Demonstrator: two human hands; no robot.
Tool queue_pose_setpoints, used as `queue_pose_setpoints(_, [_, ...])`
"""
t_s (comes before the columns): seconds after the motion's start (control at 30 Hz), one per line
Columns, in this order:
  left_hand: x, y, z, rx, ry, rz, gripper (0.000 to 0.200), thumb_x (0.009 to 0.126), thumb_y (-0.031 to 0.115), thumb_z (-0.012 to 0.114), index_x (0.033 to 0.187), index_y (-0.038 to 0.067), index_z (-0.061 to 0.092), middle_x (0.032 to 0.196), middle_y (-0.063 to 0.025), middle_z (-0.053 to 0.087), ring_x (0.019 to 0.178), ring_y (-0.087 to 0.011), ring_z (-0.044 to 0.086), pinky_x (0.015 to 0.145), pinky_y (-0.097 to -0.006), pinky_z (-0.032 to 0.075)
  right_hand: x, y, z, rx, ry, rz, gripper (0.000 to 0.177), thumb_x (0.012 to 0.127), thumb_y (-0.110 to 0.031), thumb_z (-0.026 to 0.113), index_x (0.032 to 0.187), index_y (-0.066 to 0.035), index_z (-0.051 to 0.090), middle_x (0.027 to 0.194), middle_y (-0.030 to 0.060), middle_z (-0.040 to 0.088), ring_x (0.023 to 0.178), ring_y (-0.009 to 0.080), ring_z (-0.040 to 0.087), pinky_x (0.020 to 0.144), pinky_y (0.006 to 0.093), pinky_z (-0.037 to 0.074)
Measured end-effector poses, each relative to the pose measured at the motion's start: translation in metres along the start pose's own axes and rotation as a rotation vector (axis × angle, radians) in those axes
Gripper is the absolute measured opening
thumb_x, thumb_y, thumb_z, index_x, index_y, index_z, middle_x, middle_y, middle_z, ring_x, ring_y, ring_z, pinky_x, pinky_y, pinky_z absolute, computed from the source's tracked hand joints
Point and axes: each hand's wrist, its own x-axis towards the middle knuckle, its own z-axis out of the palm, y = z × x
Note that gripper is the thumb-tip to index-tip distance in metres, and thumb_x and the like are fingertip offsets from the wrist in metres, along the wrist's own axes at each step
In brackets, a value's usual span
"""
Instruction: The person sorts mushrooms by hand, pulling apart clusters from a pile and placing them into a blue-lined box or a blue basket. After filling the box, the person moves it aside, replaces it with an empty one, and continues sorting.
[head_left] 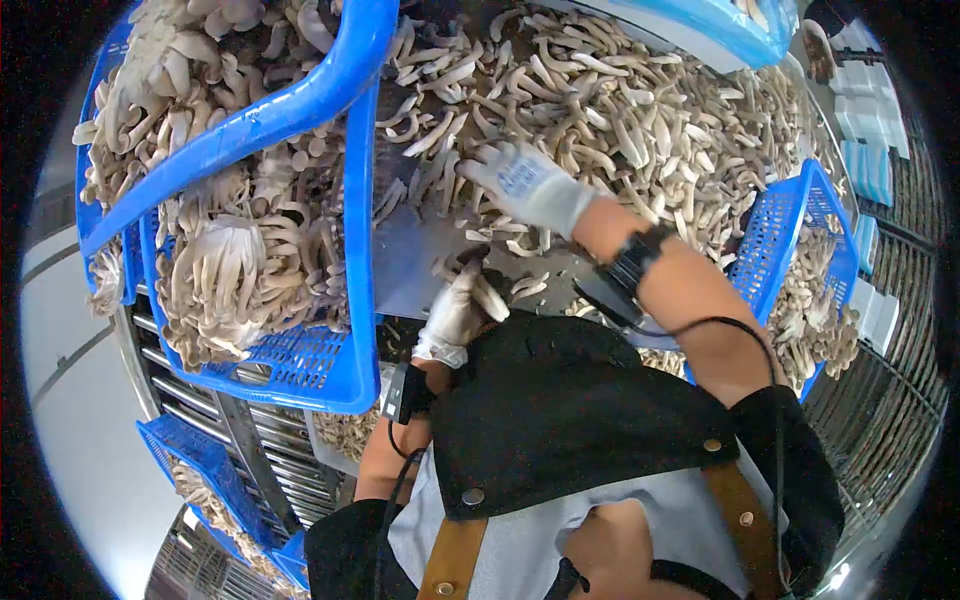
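Both hands wear white gloves. My left hand (450, 315) is near the table's front edge, closed around a few mushrooms (488, 298) whose stems and caps stick out of the fingers. My right hand (525, 185) reaches across the steel table (405, 262) with its back up, a blue print on the glove. Its fingers stretch out over the edge of a big heap of loose mushrooms (620, 120). They look slightly blurred, and nothing shows held in them. A few loose mushrooms (528, 287) lie between the hands and my apron.
Blue baskets of clustered mushrooms stand at left, the nearest basket (362, 250) close beside my left hand. Another blue basket (775, 250) is beyond my right forearm. A blue-wrapped white box (700, 25) sits at the far edge. Lower left, more baskets (215, 470) stand near metal rollers.
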Motion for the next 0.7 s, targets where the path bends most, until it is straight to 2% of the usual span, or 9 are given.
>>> queue_pose_setpoints(0.13, [0.002,-0.024,-0.043,0.035,0.008,-0.059,0.027,0.097,0.027,0.054,0.114,0.005,0.056,0.093,-0.0037,0.063,0.077,-0.0169,0.062,0.073,-0.0312,0.051,0.001,0.017,0.017,-0.159,-0.142,0.006,0.031,0.087,-0.018,0.055,0.116,-0.006,0.057,0.104,0.0115,0.064,0.095,0.0293,0.065,0.073,0.0404,0.053])
queue_pose_setpoints(0.17, [0.000,-0.025,-0.047,0.055,0.018,-0.064,0.025,0.097,0.025,0.054,0.111,0.005,0.056,0.092,-0.0043,0.063,0.074,-0.0175,0.061,0.071,-0.0322,0.051,-0.010,0.013,0.014,-0.003,-0.265,0.196,0.031,0.086,-0.019,0.058,0.114,-0.007,0.058,0.102,0.0111,0.062,0.093,0.0285,0.065,0.070,0.0389,0.053])
queue_pose_setpoints(0.27, [0.003,-0.026,-0.054,0.103,0.052,-0.064,0.017,0.096,0.019,0.053,0.105,0.005,0.057,0.090,-0.0063,0.063,0.065,-0.0191,0.059,0.067,-0.0354,0.052,-0.019,0.006,-0.001,-0.078,-0.207,0.201,0.027,0.085,-0.018,0.059,0.111,-0.009,0.059,0.100,0.0093,0.061,0.090,0.0255,0.065,0.066,0.0385,0.052])
queue_pose_setpoints(0.33, [-0.005,-0.006,-0.022,-0.054,0.232,0.182,0.014,0.095,0.019,0.053,0.100,0.006,0.056,0.082,-0.0059,0.062,0.059,-0.0186,0.056,0.061,-0.0392,0.051,-0.009,-0.009,-0.002,-0.125,-0.175,0.075,0.020,0.083,-0.017,0.058,0.102,-0.012,0.062,0.098,0.0083,0.060,0.088,0.0250,0.063,0.070,0.0389,0.050])
queue_pose_setpoints(0.4, [0.040,-0.027,-0.074,-0.231,0.429,0.192,0.014,0.094,0.021,0.055,0.099,0.008,0.057,0.084,-0.0037,0.061,0.066,-0.0179,0.058,0.065,-0.0383,0.051,-0.004,-0.011,0.017,-0.174,-0.177,-0.131,0.018,0.082,-0.017,0.058,0.098,-0.012,0.064,0.099,0.0087,0.060,0.089,0.0255,0.062,0.072,0.0389,0.049])
queue_pose_setpoints(0.5, [0.000,0.036,0.017,-0.181,0.441,0.115,0.015,0.093,0.024,0.058,0.097,0.009,0.057,0.086,-0.0023,0.061,0.075,-0.0175,0.060,0.071,-0.0370,0.051,-0.003,-0.010,0.011,-0.087,-0.145,-0.019,0.025,0.081,-0.016,0.055,0.105,-0.011,0.058,0.094,0.0099,0.059,0.088,0.0277,0.060,0.071,0.0409,0.045])
queue_pose_setpoints(0.6, [0.027,-0.038,-0.065,-0.266,0.120,0.170,0.018,0.092,0.025,0.060,0.098,0.008,0.059,0.089,-0.0042,0.063,0.082,-0.0189,0.061,0.076,-0.0370,0.050,-0.016,-0.025,0.004,0.210,-0.113,0.152,0.032,0.084,-0.020,0.053,0.114,-0.007,0.052,0.100,0.0161,0.058,0.100,0.0312,0.059,0.086,0.0480,0.039])
queue_pose_setpoints(0.67, [0.001,-0.011,-0.017,-0.288,-0.010,0.038,0.024,0.091,0.026,0.062,0.105,0.007,0.060,0.095,-0.0074,0.066,0.081,-0.0216,0.063,0.078,-0.0375,0.051,-0.015,-0.044,-0.004,0.653,-0.259,0.255,0.036,0.085,-0.021,0.053,0.117,-0.006,0.049,0.105,0.0189,0.058,0.109,0.0325,0.056,0.095,0.0523,0.033])
queue_pose_setpoints(0.7, [0.005,-0.013,-0.018,-0.370,-0.065,0.024,0.024,0.091,0.026,0.062,0.105,0.008,0.060,0.095,-0.0078,0.066,0.081,-0.0222,0.063,0.079,-0.0372,0.051,-0.015,-0.053,-0.013,0.716,-0.352,0.171,0.041,0.085,-0.024,0.055,0.120,-0.004,0.047,0.111,0.0203,0.058,0.113,0.0340,0.054,0.098,0.0511,0.033])
